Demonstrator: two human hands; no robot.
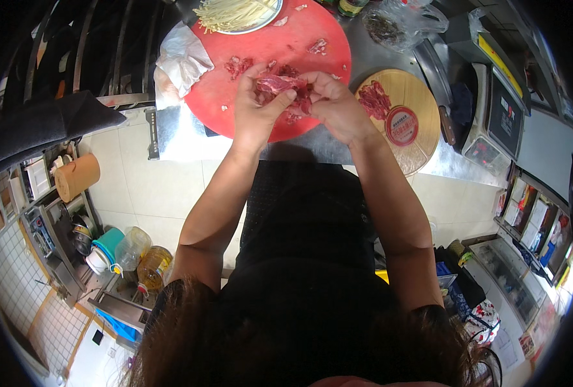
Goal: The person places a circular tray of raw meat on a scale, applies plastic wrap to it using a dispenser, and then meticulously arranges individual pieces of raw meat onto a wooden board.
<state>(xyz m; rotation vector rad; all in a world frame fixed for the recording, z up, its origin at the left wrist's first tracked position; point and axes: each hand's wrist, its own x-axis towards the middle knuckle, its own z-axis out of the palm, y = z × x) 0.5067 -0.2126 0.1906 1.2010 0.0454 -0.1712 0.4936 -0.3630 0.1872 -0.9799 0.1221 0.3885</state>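
Both hands hold a piece of raw red meat [274,84] over a round red cutting board [247,48]. My left hand [262,104] grips its left side, thumb across the front. On the right side, the fingers of my right hand [332,101] are curled around the meat. Small meat scraps [238,66] lie on the board behind and beside the hands. A plate of enoki mushrooms [235,14] rests at the board's far edge. Crumpled white paper [182,60] overlaps the board's left rim. What lies directly under the held meat is partly hidden.
To the right, a round wooden board [424,116] bears more raw meat [374,100] and a round red-and-white lid or label [402,126]. A cleaver [438,82] with a wooden handle lies beyond it. A clear plastic bag [405,24] sits at the back of the steel table [310,154].
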